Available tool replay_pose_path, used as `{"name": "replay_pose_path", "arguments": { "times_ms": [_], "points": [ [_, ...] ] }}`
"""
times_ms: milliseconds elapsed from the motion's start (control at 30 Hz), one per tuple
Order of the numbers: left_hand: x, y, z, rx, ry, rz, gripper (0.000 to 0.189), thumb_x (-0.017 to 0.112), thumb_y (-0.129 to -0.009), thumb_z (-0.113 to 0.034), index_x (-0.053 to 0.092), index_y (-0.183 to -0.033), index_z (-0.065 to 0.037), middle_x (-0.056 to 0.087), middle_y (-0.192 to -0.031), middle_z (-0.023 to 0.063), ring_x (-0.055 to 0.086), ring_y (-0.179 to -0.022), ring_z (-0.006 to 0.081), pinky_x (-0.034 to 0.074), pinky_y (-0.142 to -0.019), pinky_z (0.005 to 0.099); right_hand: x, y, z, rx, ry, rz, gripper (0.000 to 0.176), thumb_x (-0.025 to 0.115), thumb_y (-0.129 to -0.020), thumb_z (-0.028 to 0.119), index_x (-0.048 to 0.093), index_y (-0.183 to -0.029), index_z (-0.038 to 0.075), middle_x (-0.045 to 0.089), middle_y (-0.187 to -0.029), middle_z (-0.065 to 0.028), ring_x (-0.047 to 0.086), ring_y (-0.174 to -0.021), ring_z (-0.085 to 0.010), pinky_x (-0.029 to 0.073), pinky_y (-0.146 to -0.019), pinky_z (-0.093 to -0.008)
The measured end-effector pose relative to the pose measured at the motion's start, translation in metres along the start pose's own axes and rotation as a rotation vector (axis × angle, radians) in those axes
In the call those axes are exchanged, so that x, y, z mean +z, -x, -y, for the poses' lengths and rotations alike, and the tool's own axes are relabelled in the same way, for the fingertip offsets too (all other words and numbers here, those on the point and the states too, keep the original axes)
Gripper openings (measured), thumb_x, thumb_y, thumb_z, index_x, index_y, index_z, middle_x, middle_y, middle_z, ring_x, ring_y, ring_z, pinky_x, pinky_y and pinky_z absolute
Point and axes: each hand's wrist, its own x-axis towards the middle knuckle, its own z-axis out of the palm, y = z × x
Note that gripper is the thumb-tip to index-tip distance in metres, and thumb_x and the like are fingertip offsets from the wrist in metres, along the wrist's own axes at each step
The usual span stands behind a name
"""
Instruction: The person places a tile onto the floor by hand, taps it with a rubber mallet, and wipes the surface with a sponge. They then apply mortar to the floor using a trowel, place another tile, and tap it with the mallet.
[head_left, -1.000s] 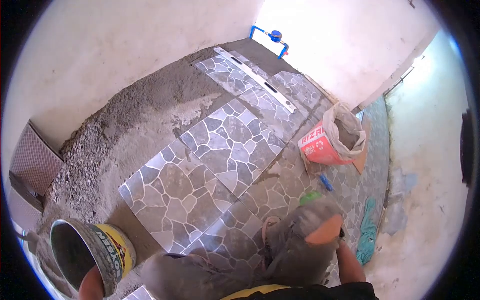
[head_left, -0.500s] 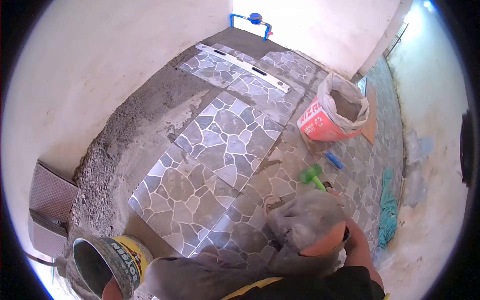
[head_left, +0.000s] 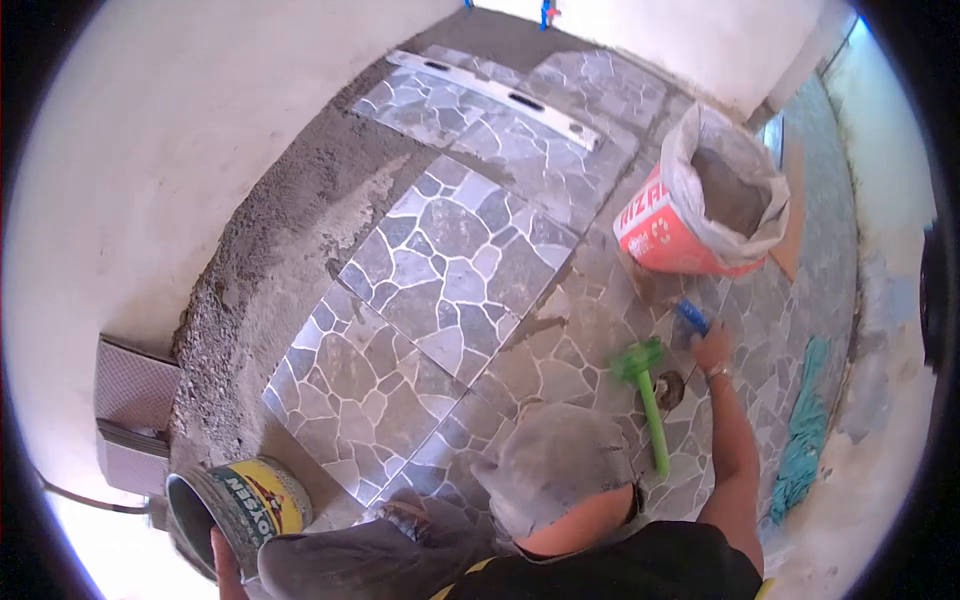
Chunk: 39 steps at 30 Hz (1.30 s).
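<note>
My left hand (head_left: 226, 565) is closed on the rim of a tilted bucket (head_left: 262, 505) with a yellow label, at the lower left. At the right, my right hand (head_left: 712, 348) is wrapped round the blue handle (head_left: 692, 316) of a trowel, whose blade lies by the foot of a red and white sack (head_left: 690, 235). The open sack holds grey powder. Left of that hand, a green mallet (head_left: 652, 410) lies on the stone-patterned tiles (head_left: 455, 270), beside a small round dark object (head_left: 668, 390).
A long level (head_left: 500, 98) lies across the far tiles. Rough mortar (head_left: 250, 260) runs along the left wall, with stacked tiles (head_left: 138, 390) near the bucket. A teal cloth (head_left: 803, 440) lies by the right wall. A grey cap (head_left: 560, 465) and bent leg fill the lower middle.
My right hand has moved forward onto the blue handle. The cap has shifted left, uncovering the mallet's handle. The view has tilted downward, and more of the bucket hand shows.
</note>
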Motion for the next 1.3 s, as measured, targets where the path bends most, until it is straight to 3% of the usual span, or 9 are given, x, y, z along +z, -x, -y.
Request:
{"name": "replay_pose_path", "arguments": {
  "times_ms": [133,167,233,400,533,633,833,1000,1300],
  "points": [
    [-0.049,0.015,-0.038,0.099,-0.203,-0.039,0.041,0.061,-0.093,-0.033,0.069,-0.111,0.003,0.071,-0.111,0.0244,0.067,-0.099,0.0337,0.050,-0.091,0.0481,0.026,-0.020,-0.031,0.140,-0.330,0.011,0.029,0.056,-0.088,0.023,0.068,-0.099,-0.001,0.067,-0.099,-0.0255,0.063,-0.095,-0.0428,0.048,-0.084,-0.0498],
    [-0.060,0.015,-0.053,0.142,-0.310,-0.207,0.043,0.065,-0.088,-0.035,0.069,-0.106,0.004,0.070,-0.098,0.0307,0.067,-0.098,0.0481,0.051,-0.084,0.0538,0.008,-0.027,-0.017,0.201,-0.372,0.034,0.029,0.054,-0.089,0.024,0.069,-0.097,0.000,0.068,-0.097,-0.0245,0.064,-0.094,-0.0419,0.048,-0.083,-0.0494],
    [-0.090,-0.039,-0.064,0.267,-0.405,-0.475,0.044,0.062,-0.091,-0.037,0.070,-0.103,0.005,0.071,-0.094,0.0286,0.067,-0.095,0.0480,0.050,-0.081,0.0549,0.008,-0.036,-0.020,0.257,-0.393,0.079,0.032,0.052,-0.091,0.026,0.070,-0.094,0.000,0.069,-0.095,-0.0236,0.065,-0.092,-0.0409,0.048,-0.082,-0.0488],
    [-0.141,-0.049,-0.292,0.396,0.724,0.081,0.069,0.062,-0.096,-0.048,0.047,-0.143,0.000,0.055,-0.134,0.0103,0.052,-0.120,0.0215,0.036,-0.108,0.0358,0.049,-0.047,-0.022,0.409,-0.312,0.120,0.035,0.051,-0.092,0.031,0.069,-0.106,0.004,0.070,-0.099,-0.0241,0.065,-0.093,-0.0466,0.049,-0.083,-0.0533],
    [-0.035,0.047,-0.561,0.617,0.475,0.580,0.080,0.067,-0.083,-0.025,0.035,-0.152,-0.001,0.058,-0.125,0.0080,0.056,-0.110,0.0196,0.044,-0.098,0.0323,0.061,-0.042,-0.030,0.349,-0.260,0.007,0.032,0.051,-0.092,0.028,0.069,-0.103,0.004,0.069,-0.098,-0.0254,0.065,-0.091,-0.0462,0.048,-0.083,-0.0546],
    [0.095,0.135,-0.738,1.251,0.081,0.348,0.083,0.072,-0.082,-0.023,0.032,-0.151,0.002,0.056,-0.136,0.0163,0.055,-0.120,0.0229,0.043,-0.103,0.0361,0.055,-0.039,-0.034,0.277,-0.263,0.054,0.030,0.051,-0.091,0.027,0.069,-0.100,0.004,0.069,-0.094,-0.0261,0.065,-0.087,-0.0464,0.049,-0.080,-0.0553],
    [0.256,0.312,-0.974,1.678,0.067,0.238,0.043,0.077,-0.085,-0.029,0.062,-0.120,-0.009,0.069,-0.117,0.0186,0.068,-0.099,0.0409,0.054,-0.086,0.0461,0.042,-0.043,-0.020,0.297,-0.252,0.013,0.029,0.051,-0.090,0.025,0.069,-0.095,0.003,0.068,-0.088,-0.0264,0.064,-0.079,-0.0473,0.048,-0.074,-0.0561],
    [0.328,0.337,-1.018,1.826,-0.153,0.026,0.031,0.070,-0.087,-0.022,0.069,-0.116,-0.013,0.064,-0.132,0.0101,0.064,-0.109,0.0406,0.053,-0.092,0.0487,0.041,-0.043,-0.017,0.328,-0.225,0.045,0.030,0.050,-0.090,0.023,0.068,-0.089,-0.001,0.067,-0.084,-0.0285,0.063,-0.078,-0.0490,0.048,-0.073,-0.0574],
    [0.299,0.256,-0.848,2.011,-0.205,0.311,0.042,0.070,-0.075,0.000,0.072,-0.116,-0.011,0.064,-0.135,0.0089,0.057,-0.126,0.0370,0.047,-0.104,0.0485,0.054,-0.034,-0.025,0.331,-0.189,0.067,0.029,0.052,-0.092,0.022,0.068,-0.101,-0.001,0.066,-0.089,-0.0255,0.062,-0.086,-0.0463,0.047,-0.081,-0.0534]
  ]
}}
